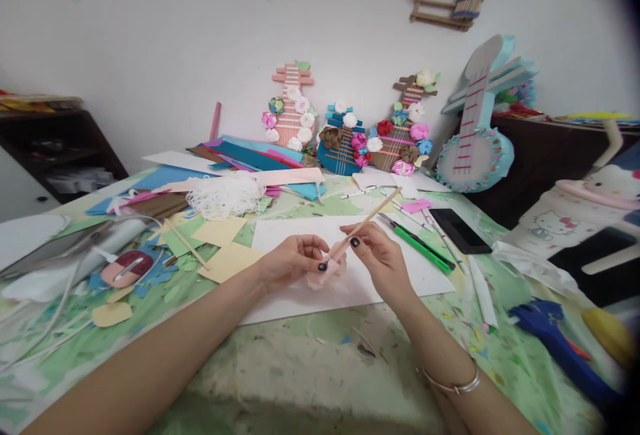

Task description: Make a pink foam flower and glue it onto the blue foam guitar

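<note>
Over a white sheet (300, 308) on the table, my left hand (295, 261) pinches a crumpled pale-pink paper flower (325, 278) between thumb and fingers. A thin wooden stick (375, 211) slants up to the right out of the pink paper. Closed round that stick, just above the flower, is my right hand (380, 261). The stick's lower end is hidden in the paper. To the right of my right hand, a green utility knife (423, 248) lies partly on the sheet.
Yellow paper pieces (227, 261), a tangle of white string (225, 196) and coloured paper (250, 155) lie left and behind. Decorated paper instruments (293, 115) lean on the wall. A phone (460, 230), a blue glue gun (560, 341) and a large cup (565, 211) are at right.
</note>
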`<state>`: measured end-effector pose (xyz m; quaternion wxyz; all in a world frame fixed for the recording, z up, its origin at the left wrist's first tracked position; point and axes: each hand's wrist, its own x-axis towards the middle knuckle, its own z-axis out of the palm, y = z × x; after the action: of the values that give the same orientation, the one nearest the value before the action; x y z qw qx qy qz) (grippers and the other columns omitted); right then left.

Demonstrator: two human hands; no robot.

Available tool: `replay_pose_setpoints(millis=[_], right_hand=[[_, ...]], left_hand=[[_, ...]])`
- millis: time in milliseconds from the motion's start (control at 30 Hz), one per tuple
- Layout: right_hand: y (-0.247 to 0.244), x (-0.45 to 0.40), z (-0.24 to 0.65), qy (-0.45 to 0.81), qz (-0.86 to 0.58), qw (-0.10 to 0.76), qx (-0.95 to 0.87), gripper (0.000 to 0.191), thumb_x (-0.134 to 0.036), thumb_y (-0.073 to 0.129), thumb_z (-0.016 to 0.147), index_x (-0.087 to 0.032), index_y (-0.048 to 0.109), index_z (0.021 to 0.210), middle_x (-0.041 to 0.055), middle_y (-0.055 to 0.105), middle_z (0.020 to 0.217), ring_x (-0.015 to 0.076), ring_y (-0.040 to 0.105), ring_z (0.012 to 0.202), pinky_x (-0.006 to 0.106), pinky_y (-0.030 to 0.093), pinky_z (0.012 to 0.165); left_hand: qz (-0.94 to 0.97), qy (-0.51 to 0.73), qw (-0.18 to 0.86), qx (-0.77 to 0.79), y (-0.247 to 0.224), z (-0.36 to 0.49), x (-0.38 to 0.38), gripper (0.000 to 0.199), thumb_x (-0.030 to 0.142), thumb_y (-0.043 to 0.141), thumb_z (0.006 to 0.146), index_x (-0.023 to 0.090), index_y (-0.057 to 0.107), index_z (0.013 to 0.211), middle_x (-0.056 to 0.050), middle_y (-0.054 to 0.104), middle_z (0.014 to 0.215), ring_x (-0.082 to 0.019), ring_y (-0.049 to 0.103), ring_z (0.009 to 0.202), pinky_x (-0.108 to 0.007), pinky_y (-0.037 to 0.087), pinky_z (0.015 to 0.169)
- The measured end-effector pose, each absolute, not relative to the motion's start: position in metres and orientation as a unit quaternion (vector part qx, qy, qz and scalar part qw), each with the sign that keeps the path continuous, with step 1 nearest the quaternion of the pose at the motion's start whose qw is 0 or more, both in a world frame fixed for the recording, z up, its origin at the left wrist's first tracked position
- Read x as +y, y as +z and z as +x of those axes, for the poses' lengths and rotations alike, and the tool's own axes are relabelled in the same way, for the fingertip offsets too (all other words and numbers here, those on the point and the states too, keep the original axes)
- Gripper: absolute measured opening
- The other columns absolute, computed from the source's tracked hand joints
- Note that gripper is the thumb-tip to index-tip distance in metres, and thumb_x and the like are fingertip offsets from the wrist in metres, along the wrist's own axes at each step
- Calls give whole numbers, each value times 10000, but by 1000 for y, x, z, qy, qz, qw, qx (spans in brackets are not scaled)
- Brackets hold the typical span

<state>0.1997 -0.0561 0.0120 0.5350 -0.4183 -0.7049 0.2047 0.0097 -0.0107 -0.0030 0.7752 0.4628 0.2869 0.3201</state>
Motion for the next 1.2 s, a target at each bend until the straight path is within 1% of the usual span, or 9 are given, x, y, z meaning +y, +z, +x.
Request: replay_pose_setpoints(millis=[133,300,433,567,733,900,1067,1200], right_hand=[[12,-55,201,298,-402,555,-665,187,-385,584,842,-237,692,878,48,673,926,204,609,894,345,482,770],[11,-53,201,346,-395,572,-630,148,-366,659,784,-241,715,841,43,684,905,203,612,882,336,482,758],[10,-51,202,362,-392,592,-604,134,-355,699,743,-228,721,783,34,680,841,193,605,846,322,478,737],[8,-49,203,384,-383,602,-587,138,-346,725,713,-211,735,743,21,672,776,168,593,784,296,468,713],[1,-45,205,410,-388,605,-561,158,-358,750,677,-204,744,712,13,668,741,156,581,746,295,467,699],[-6,-41,208,412,-386,617,-549,172,-361,774,639,-200,735,687,7,672,725,143,570,711,291,469,679],[-12,-37,210,411,-374,614,-560,162,-348,771,652,-199,737,706,7,677,730,124,562,684,289,476,699],[-18,-35,212,417,-362,611,-567,143,-338,762,670,-202,734,704,19,691,759,132,575,702,285,472,686]], left_hand=[[469,301,779,287,-2,10,-12,417,156,866,445,117,639,792,23,593,592,-87,545,517,-199,397,501],[455,292,791,286,-2,11,-12,426,138,865,424,115,644,787,20,593,603,-96,558,535,-204,412,511],[449,279,805,270,-2,10,-11,410,106,847,446,109,648,805,19,586,589,-117,585,567,-234,452,577],[457,253,816,246,-7,8,-7,407,92,828,479,103,649,845,20,573,579,-138,596,593,-264,465,622],[451,248,818,256,-15,4,-1,409,64,803,482,99,654,862,14,586,619,-116,579,571,-242,454,592],[449,256,816,259,-20,0,0,441,60,788,481,98,650,898,0,609,666,-120,593,604,-219,444,572],[464,249,813,247,-20,-2,-1,404,56,769,512,95,634,892,-43,651,743,-129,605,634,-226,451,585],[463,249,817,238,-19,-3,-2,381,53,758,526,86,631,883,-49,651,739,-128,606,624,-222,443,570]])
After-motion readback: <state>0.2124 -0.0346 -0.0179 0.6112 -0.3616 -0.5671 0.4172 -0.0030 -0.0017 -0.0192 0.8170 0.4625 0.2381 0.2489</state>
